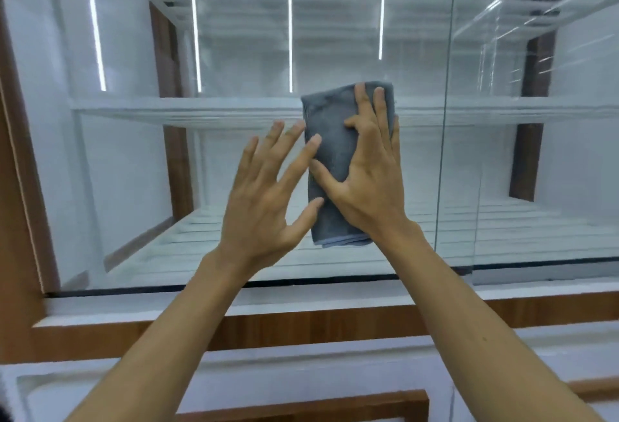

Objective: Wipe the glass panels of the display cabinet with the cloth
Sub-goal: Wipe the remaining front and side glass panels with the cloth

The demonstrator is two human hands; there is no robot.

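Note:
A folded grey cloth (331,153) lies flat against the left glass panel (140,160) of the display cabinet. My right hand (371,173) presses on the cloth with its palm and spread fingers, covering the cloth's right side. My left hand (268,193) is beside it on the left, fingers apart, with the index fingertip and thumb touching the cloth's left edge. A second glass panel (536,160) stands to the right of a vertical seam.
Inside the cabinet a white shelf (187,113) runs across at mid height over a white floor (187,247). Brown wooden trim frames the left side (20,187) and the sill (301,324) below the glass. Vertical light strips reflect in the panel.

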